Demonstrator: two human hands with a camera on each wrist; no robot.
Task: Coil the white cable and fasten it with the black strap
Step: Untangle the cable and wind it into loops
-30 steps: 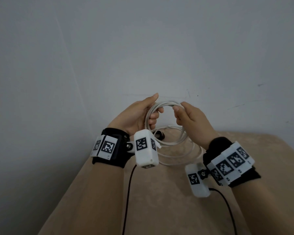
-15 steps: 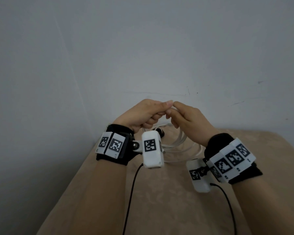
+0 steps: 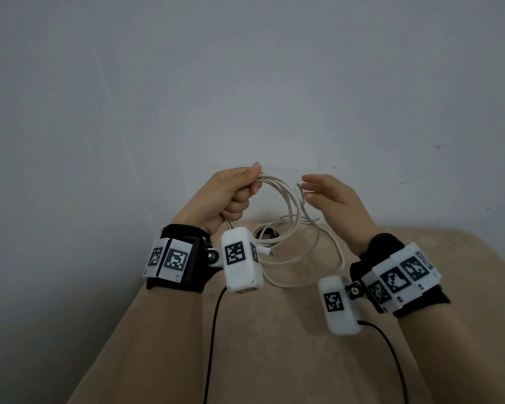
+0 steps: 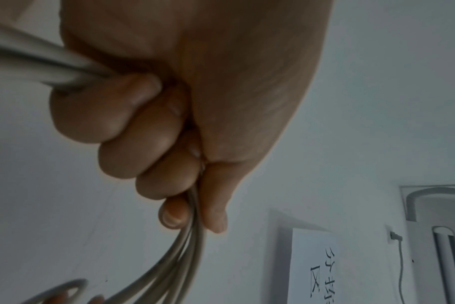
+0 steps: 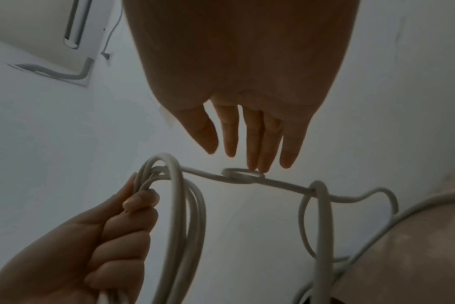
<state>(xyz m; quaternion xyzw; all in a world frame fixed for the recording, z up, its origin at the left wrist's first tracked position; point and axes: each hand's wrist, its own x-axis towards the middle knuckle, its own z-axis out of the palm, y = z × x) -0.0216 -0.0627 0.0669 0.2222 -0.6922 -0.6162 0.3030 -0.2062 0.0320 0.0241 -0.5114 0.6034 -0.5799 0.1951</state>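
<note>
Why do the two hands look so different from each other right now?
The left hand is curled into a fist; the right hand has its fingers straight. The left hand grips several loops of the white cable; the right hand grips nothing, its fingertips just by a small loop. Both are raised above the beige table and wear wrist cameras.

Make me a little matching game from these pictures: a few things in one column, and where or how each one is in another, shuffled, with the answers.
Things:
1. left hand
2. right hand
3. white cable
4. black strap

States:
A. lies on the beige surface, near the wall
B. open, fingers straight, holds nothing
C. hangs in loops, partly trailing onto the surface
D. fist closed round the gathered loops

Pairs: 1-D, 2-B, 3-C, 4-A
</note>
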